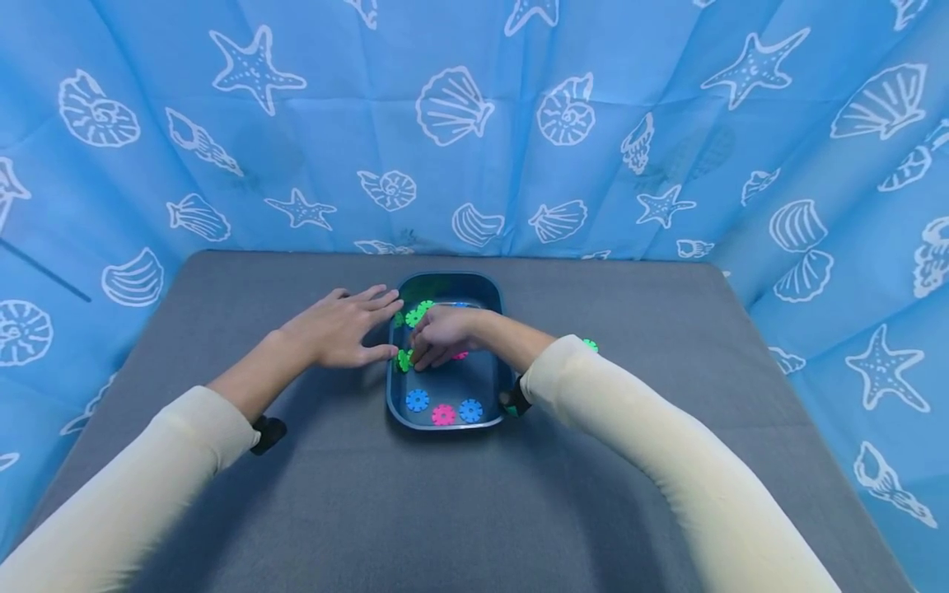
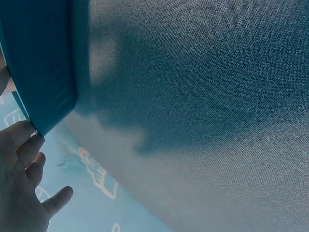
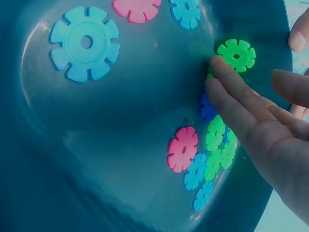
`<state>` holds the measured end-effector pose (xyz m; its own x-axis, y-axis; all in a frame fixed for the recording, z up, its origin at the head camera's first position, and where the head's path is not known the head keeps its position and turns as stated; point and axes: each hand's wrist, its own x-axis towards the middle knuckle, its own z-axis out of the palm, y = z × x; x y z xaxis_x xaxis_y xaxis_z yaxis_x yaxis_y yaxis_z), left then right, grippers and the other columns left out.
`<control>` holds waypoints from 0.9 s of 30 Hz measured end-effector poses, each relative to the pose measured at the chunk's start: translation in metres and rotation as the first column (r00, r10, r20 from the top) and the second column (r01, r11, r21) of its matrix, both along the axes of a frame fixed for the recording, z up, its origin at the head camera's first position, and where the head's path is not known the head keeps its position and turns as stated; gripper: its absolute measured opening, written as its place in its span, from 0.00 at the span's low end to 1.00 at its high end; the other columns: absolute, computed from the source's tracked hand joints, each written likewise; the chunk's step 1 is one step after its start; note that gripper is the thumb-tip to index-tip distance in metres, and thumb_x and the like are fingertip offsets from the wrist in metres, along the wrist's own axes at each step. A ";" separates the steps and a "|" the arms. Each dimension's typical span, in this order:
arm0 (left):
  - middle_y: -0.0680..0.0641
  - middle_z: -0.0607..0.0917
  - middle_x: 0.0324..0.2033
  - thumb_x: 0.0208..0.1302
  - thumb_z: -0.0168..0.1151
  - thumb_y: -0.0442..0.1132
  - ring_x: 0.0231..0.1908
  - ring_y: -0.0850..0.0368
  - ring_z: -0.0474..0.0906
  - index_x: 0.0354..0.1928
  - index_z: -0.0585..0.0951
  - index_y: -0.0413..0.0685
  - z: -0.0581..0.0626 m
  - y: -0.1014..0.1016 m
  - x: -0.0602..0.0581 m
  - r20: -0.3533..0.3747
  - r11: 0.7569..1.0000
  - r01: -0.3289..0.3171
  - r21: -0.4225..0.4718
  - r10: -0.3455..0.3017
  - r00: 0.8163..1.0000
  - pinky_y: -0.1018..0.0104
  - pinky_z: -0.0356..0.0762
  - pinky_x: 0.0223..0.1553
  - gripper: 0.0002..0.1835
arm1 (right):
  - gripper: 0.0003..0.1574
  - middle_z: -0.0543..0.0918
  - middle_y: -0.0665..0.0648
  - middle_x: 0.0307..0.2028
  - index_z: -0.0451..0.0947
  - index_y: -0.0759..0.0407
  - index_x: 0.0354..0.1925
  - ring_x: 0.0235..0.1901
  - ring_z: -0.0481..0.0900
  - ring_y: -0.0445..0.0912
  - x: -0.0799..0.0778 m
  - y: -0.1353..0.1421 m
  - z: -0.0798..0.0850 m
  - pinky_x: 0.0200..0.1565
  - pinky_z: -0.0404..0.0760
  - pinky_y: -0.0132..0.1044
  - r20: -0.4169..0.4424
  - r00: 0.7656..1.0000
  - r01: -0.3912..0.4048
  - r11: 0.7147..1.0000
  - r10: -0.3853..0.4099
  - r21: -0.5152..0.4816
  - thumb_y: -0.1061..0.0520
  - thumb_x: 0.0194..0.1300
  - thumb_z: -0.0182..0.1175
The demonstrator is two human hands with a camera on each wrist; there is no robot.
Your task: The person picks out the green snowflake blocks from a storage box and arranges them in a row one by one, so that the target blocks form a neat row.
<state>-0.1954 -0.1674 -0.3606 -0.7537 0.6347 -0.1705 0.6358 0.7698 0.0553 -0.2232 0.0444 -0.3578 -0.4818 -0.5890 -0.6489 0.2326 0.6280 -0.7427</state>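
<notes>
A dark blue tray (image 1: 445,428) lies on the grey table with several notched plastic discs in it. My right hand (image 1: 443,331) reaches down inside, near the left wall. In the right wrist view its long fingers are nearly straight, and their tips touch or almost touch a green disc (image 3: 245,50) leaning on the wall. The right thumb stands apart from that disc. My left hand (image 1: 343,329) is spread at the tray's left side, fingertips at the rim. Blue (image 1: 417,401) and pink (image 1: 443,415) discs lie at the near end. My right hand hides part of the tray floor in the head view.
Another pink disc (image 3: 177,157) lies beside a cluster of green and blue ones in the tray. A green disc (image 1: 591,344) lies on the table, right of the tray and partly hidden by my sleeve. A blue shell-print curtain (image 1: 474,181) hangs behind the table.
</notes>
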 end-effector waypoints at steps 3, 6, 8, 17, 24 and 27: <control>0.40 0.60 0.75 0.69 0.53 0.64 0.75 0.41 0.51 0.76 0.60 0.43 -0.001 0.000 0.001 0.002 1.000 -0.006 0.002 0.006 1.000 0.31 0.56 0.66 0.43 | 0.26 0.82 0.66 0.55 0.66 0.70 0.68 0.58 0.80 0.56 0.000 -0.003 -0.002 0.62 0.73 0.49 0.001 1.000 -0.019 1.000 0.019 0.009 0.61 0.77 0.48; 0.40 0.60 0.75 0.69 0.53 0.64 0.75 0.41 0.51 0.76 0.60 0.43 -0.002 0.000 0.001 0.001 1.000 -0.009 0.001 0.009 1.000 0.31 0.56 0.65 0.43 | 0.26 0.83 0.66 0.55 0.66 0.69 0.68 0.57 0.80 0.55 0.001 -0.006 -0.004 0.62 0.74 0.49 -0.001 1.000 -0.031 0.999 0.031 0.015 0.61 0.77 0.49; 0.40 0.59 0.75 0.70 0.53 0.63 0.75 0.41 0.51 0.76 0.60 0.43 -0.003 0.001 0.001 -0.001 1.000 -0.009 -0.001 0.009 1.000 0.31 0.56 0.65 0.43 | 0.24 0.83 0.65 0.54 0.68 0.69 0.66 0.57 0.81 0.55 0.002 -0.007 -0.005 0.62 0.74 0.49 -0.004 0.999 -0.032 0.999 0.032 0.018 0.61 0.77 0.50; 0.40 0.60 0.75 0.70 0.53 0.64 0.75 0.41 0.51 0.76 0.61 0.43 -0.002 0.001 0.002 -0.005 1.000 -0.009 0.008 0.009 1.000 0.31 0.56 0.65 0.43 | 0.17 0.86 0.64 0.49 0.79 0.68 0.54 0.53 0.84 0.55 0.004 -0.008 -0.005 0.61 0.75 0.48 -0.017 0.999 -0.037 0.999 0.037 0.018 0.58 0.76 0.52; 0.40 0.59 0.75 0.69 0.52 0.65 0.75 0.41 0.52 0.76 0.61 0.43 -0.002 0.000 0.001 -0.007 1.000 -0.005 0.009 0.005 1.000 0.31 0.56 0.65 0.43 | 0.16 0.86 0.65 0.48 0.80 0.66 0.52 0.51 0.84 0.55 0.005 -0.010 -0.006 0.59 0.77 0.47 -0.022 0.999 -0.034 0.999 0.035 0.029 0.57 0.76 0.54; 0.40 0.59 0.75 0.69 0.52 0.65 0.75 0.41 0.51 0.76 0.61 0.44 -0.001 0.000 0.001 -0.002 1.000 -0.007 0.006 0.007 1.000 0.31 0.56 0.65 0.43 | 0.16 0.86 0.65 0.47 0.80 0.67 0.53 0.51 0.84 0.55 0.006 -0.011 -0.006 0.58 0.78 0.47 -0.029 0.999 -0.040 0.999 0.041 0.033 0.59 0.75 0.54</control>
<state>-0.1949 -0.1670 -0.3618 -0.7585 0.6304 -0.1652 0.6305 0.7740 0.0584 -0.2173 0.0330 -0.3637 -0.4775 -0.5870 -0.6537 0.1843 0.6606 -0.7278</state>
